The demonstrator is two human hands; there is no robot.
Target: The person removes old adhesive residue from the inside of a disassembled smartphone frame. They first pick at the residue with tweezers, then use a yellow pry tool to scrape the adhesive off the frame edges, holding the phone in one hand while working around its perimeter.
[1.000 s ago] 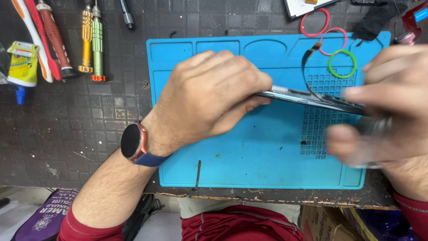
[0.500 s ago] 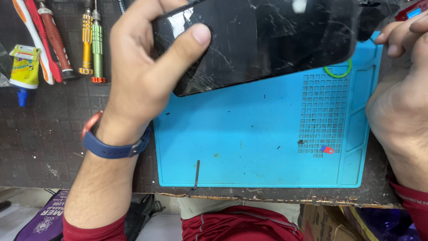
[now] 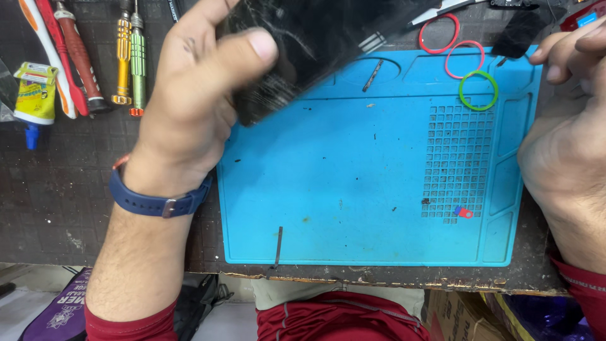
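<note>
My left hand (image 3: pixel 189 107) grips a black phone screen panel (image 3: pixel 315 44) with a scratched, cracked face, thumb pressed on its glass, and holds it tilted above the upper left of the blue silicone work mat (image 3: pixel 353 189). A blue watch strap circles that wrist. My right hand (image 3: pixel 562 139) rests at the mat's right edge, fingers curled and apart, holding nothing that I can see. On the mat lie a tiny red and blue part (image 3: pixel 464 212) in the grid area and a thin dark strip (image 3: pixel 278 246) near the front edge.
Red, pink and green rings (image 3: pixel 478 89) lie at the mat's top right. Screwdrivers (image 3: pixel 129 57), red-handled tools and a small yellow glue tube (image 3: pixel 35 95) lie on the dark bench at left. A small dark part (image 3: pixel 372 74) lies in the mat's oval tray. The bench's front edge is worn.
My left hand turned palm-side and lifted the panel up and away from my right hand, which let go and drew back to the right edge. The panel now sits higher and further left.
</note>
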